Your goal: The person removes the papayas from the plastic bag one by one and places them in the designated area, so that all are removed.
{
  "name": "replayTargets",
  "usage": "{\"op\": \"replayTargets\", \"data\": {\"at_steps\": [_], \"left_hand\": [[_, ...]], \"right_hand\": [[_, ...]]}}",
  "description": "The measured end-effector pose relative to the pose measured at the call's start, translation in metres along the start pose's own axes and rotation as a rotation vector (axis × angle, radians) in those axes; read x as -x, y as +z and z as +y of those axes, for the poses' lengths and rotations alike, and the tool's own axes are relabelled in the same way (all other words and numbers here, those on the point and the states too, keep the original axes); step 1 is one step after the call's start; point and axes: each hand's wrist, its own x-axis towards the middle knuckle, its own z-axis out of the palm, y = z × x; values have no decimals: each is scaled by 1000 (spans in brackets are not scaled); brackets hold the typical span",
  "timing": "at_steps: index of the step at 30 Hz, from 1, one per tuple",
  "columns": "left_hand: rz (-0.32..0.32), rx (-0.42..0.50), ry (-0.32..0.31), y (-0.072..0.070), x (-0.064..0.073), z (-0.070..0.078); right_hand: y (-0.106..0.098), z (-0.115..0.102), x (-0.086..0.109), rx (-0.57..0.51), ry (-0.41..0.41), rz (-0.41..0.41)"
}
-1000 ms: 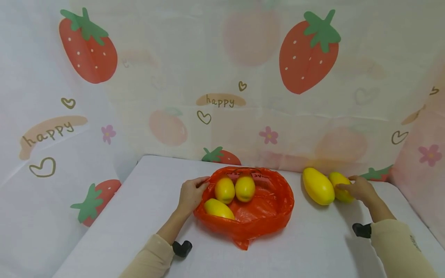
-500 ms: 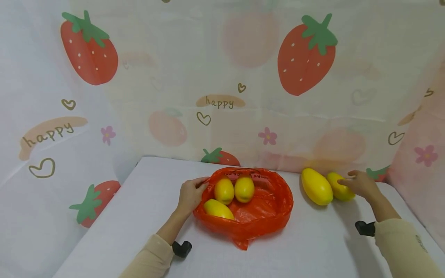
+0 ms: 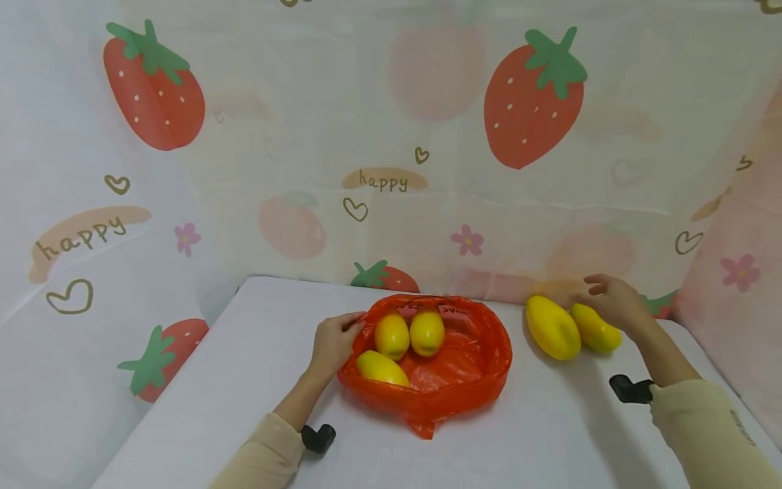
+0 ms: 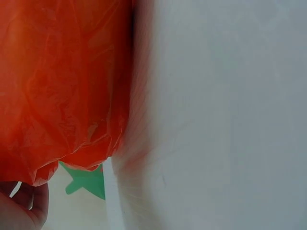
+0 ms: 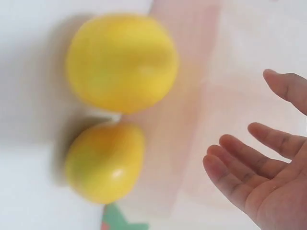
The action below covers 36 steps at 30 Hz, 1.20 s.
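Observation:
My left hand (image 3: 332, 346) pinches the left rim of a red plastic bag (image 3: 452, 401), which stands with its mouth spread wide. Inside it lie three yellow fruits, two upright at the back (image 3: 392, 336) and one on its side at the front left (image 3: 382, 369). In the left wrist view, the thumb and fingers (image 4: 24, 206) meet the bag's edge. To the right of the bag lie a large oval yellow fruit, mango-like (image 3: 552, 328), and a smaller yellow fruit (image 3: 595, 329). My right hand (image 3: 617, 302) hovers above them, fingers extended and holding nothing; the right wrist view shows its fingers spread apart.
The white tabletop (image 3: 256, 387) carries everything. A patterned cloth (image 3: 293, 136) with strawberries hangs as a wall behind the table, and more cloth stands on the left and right. A black wrist device (image 3: 319, 439) sits below the left hand.
My right hand has let go of the smaller yellow fruit, lifted, and shifted left over the two fruits. The left hand still holds the bag's rim.

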Motion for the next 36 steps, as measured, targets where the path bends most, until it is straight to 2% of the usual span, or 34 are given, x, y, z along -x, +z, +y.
{"op": "replayTargets", "data": {"at_steps": [7,15,25,32,36], "left_hand": [[-5,-4,-1,-1,-1,0],[-8,-8,-1,-1,-1,0],[5,-3,-1,-3,-3,1],[-6,-10,-11,-2,-2,2],[-7,-1,-33,-1,0,2]], "right_hand": [[7,-33,3,-99,-42,-7],[23,-65,6,-181,-60,-63],[49,-92,3,-249,-120,-89],[70,-105,1,-348,-164,-133],[82,-111,-3,-398,-144,-183]]}}
